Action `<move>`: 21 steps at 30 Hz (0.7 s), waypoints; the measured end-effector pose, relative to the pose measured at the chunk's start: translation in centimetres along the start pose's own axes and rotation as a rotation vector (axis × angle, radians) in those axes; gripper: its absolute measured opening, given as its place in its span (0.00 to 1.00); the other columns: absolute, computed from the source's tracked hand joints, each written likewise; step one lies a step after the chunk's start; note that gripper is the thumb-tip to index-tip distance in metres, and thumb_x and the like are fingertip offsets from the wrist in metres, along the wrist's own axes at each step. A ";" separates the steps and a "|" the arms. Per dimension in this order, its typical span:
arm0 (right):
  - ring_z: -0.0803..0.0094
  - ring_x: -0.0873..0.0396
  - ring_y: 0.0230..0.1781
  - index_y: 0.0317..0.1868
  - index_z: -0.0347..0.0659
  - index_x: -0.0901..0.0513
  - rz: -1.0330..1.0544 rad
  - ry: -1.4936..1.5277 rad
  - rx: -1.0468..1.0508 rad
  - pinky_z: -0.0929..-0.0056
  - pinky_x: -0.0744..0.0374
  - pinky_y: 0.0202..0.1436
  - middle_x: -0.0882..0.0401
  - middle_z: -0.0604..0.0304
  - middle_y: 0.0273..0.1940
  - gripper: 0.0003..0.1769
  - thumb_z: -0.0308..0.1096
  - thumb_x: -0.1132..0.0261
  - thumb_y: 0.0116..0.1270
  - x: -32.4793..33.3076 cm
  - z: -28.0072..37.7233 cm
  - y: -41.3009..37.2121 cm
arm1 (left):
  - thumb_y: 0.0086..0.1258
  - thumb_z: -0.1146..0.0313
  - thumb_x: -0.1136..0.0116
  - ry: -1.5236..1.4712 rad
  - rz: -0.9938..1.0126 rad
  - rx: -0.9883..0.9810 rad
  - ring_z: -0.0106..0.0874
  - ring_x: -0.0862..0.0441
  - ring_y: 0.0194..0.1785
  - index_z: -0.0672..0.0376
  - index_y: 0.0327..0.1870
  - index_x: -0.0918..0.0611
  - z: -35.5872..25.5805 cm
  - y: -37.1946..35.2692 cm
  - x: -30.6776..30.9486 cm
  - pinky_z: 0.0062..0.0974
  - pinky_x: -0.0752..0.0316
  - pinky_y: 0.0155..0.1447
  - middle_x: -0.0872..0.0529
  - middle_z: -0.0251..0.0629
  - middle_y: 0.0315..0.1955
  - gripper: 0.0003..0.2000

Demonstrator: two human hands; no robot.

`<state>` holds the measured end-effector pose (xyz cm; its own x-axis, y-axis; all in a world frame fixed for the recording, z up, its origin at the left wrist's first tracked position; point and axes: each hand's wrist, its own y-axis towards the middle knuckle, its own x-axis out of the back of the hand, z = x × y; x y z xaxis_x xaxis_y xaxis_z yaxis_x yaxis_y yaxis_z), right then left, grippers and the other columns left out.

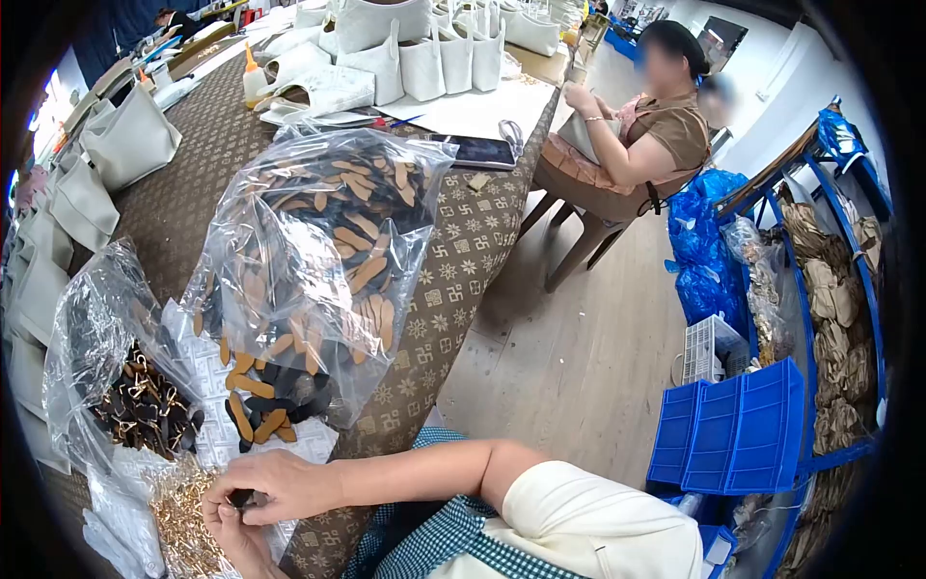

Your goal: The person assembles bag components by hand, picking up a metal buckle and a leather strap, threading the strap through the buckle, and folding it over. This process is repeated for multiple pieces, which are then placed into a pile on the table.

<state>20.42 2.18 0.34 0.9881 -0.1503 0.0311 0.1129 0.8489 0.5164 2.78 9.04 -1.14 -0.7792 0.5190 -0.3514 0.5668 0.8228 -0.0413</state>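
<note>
At the bottom left my right hand (280,485) and my left hand (234,537) meet over the table edge, both pinching a small dark piece (241,498). Right under them lies a heap of small gold metal fittings (183,526). A clear bag of dark tabs with gold hardware (135,405) sits to the left. A big clear bag of tan and black leather tabs (318,261) stands just beyond my hands, with loose tabs (256,410) spilled at its mouth.
The table has a brown patterned cloth (463,241). White bags (424,48) and grey bags (125,140) stand farther along it, with a phone (477,151). Another person (656,125) sits on a stool to the right. Blue bins (733,429) and a blue rack (830,270) stand on the floor.
</note>
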 end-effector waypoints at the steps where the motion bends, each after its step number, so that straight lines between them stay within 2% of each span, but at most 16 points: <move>1: 0.55 0.18 0.38 0.45 0.41 0.21 -0.020 -0.014 -0.021 0.62 0.22 0.40 0.19 0.55 0.37 0.16 0.36 0.31 0.57 -0.2 -0.4 0.0 | 0.69 0.55 0.33 0.021 0.039 -0.009 0.28 0.19 0.48 0.60 0.47 0.24 0.0 0.1 0.3 0.27 0.21 0.54 0.18 0.38 0.44 0.18; 4: 0.53 0.20 0.34 0.37 0.40 0.24 -0.054 -0.074 -0.077 0.59 0.26 0.34 0.21 0.55 0.32 0.15 0.39 0.30 0.56 -1.1 -1.5 -0.2 | 0.70 0.57 0.35 0.072 -0.003 -0.017 0.26 0.20 0.44 0.61 0.44 0.23 -0.5 0.1 -1.0 0.25 0.23 0.51 0.18 0.37 0.40 0.16; 7: 0.53 0.20 0.33 0.35 0.39 0.25 -0.011 -0.073 -0.174 0.58 0.26 0.34 0.22 0.54 0.32 0.15 0.38 0.30 0.56 -0.6 -0.5 0.0 | 0.71 0.58 0.36 0.117 -0.044 -0.019 0.24 0.21 0.40 0.62 0.42 0.23 -1.7 -0.3 -3.8 0.24 0.24 0.48 0.18 0.36 0.36 0.15; 8: 0.52 0.21 0.32 0.35 0.39 0.27 -0.027 -0.078 -0.151 0.57 0.27 0.33 0.23 0.54 0.30 0.13 0.34 0.33 0.56 -0.5 -0.1 0.0 | 0.72 0.59 0.37 0.135 -0.052 -0.017 0.24 0.21 0.40 0.62 0.41 0.23 -1.9 -0.3 -4.2 0.23 0.24 0.47 0.18 0.36 0.36 0.14; 11: 0.55 0.23 0.29 0.37 0.42 0.27 -0.059 -0.070 -0.042 0.61 0.28 0.30 0.25 0.56 0.29 0.11 0.31 0.33 0.56 -0.7 -0.4 -0.1 | 0.73 0.62 0.39 0.187 -0.070 -0.004 0.24 0.21 0.40 0.62 0.39 0.24 -2.5 -0.5 -5.0 0.23 0.25 0.48 0.19 0.36 0.35 0.12; 14: 0.48 0.22 0.33 0.37 0.39 0.29 -0.014 -0.069 -0.183 0.55 0.29 0.32 0.24 0.52 0.30 0.11 0.29 0.37 0.54 -0.6 0.2 -0.1 | 0.74 0.63 0.40 0.198 -0.072 -0.001 0.23 0.22 0.40 0.61 0.36 0.26 -2.7 -0.6 -5.0 0.23 0.25 0.49 0.19 0.36 0.35 0.11; 18: 0.53 0.23 0.29 0.38 0.42 0.29 -0.022 -0.089 -0.109 0.59 0.29 0.29 0.26 0.56 0.29 0.13 0.29 0.35 0.53 -0.9 -0.5 -0.4 | 0.74 0.64 0.41 0.162 -0.055 -0.006 0.22 0.23 0.40 0.59 0.34 0.28 -2.5 -0.7 -4.9 0.23 0.26 0.49 0.20 0.35 0.35 0.12; 21: 0.52 0.23 0.29 0.39 0.42 0.29 -0.013 -0.075 -0.090 0.58 0.28 0.29 0.26 0.56 0.30 0.15 0.28 0.35 0.52 -0.8 -0.6 -0.4 | 0.75 0.63 0.41 0.109 0.025 -0.024 0.21 0.25 0.39 0.59 0.34 0.28 -0.8 -0.1 -1.4 0.21 0.28 0.48 0.20 0.34 0.35 0.12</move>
<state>19.70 2.28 -0.38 0.9763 -0.1967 0.0904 0.1383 0.8880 0.4385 3.59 8.37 0.16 -0.7903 0.5600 -0.2485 0.5804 0.8143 -0.0109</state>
